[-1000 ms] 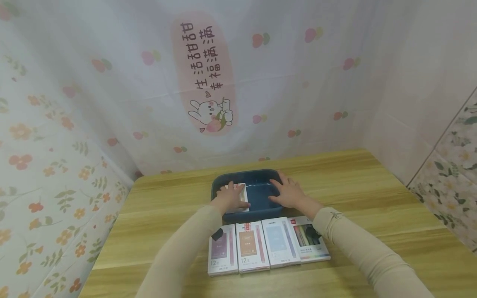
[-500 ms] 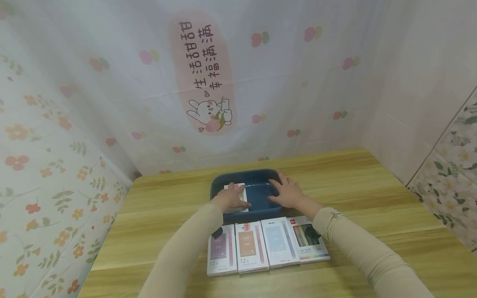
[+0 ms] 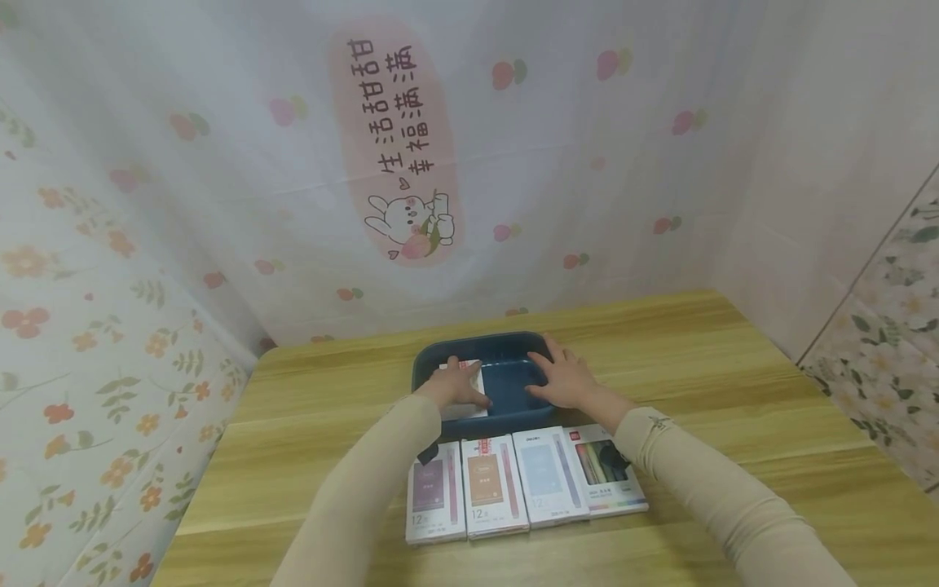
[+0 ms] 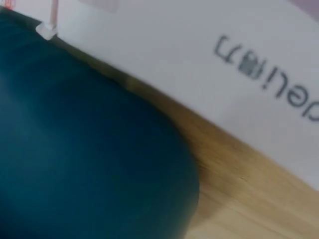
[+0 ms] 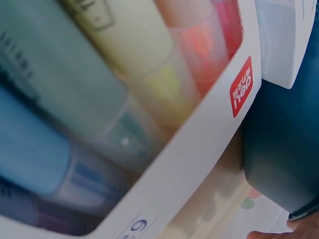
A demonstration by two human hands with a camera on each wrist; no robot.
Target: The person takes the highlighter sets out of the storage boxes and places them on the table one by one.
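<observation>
A dark blue plastic bin [image 3: 506, 422] stands near the middle of the table. Inside its left part lies a white box [image 3: 475, 381], partly covered by my left hand [image 3: 456, 386], whose fingers spread over it with the thumb by its right edge. My right hand [image 3: 568, 381] is at the bin's right rim, fingers apart, some reaching over the inner side. In the right wrist view, fingertips [image 5: 269, 235] show beside the bin wall. Neither hand shows in the left wrist view, where the bin [image 4: 99, 149] fills the lower left.
In front of the bin lie a purple-panel box [image 3: 436, 497], an orange-brown-panel box [image 3: 495, 489], a light-blue-panel box [image 3: 550, 477] and a highlighter box [image 3: 612, 489] side by side. The wood-grain table [image 3: 697, 391] ends at a printed curtain [image 3: 543, 187].
</observation>
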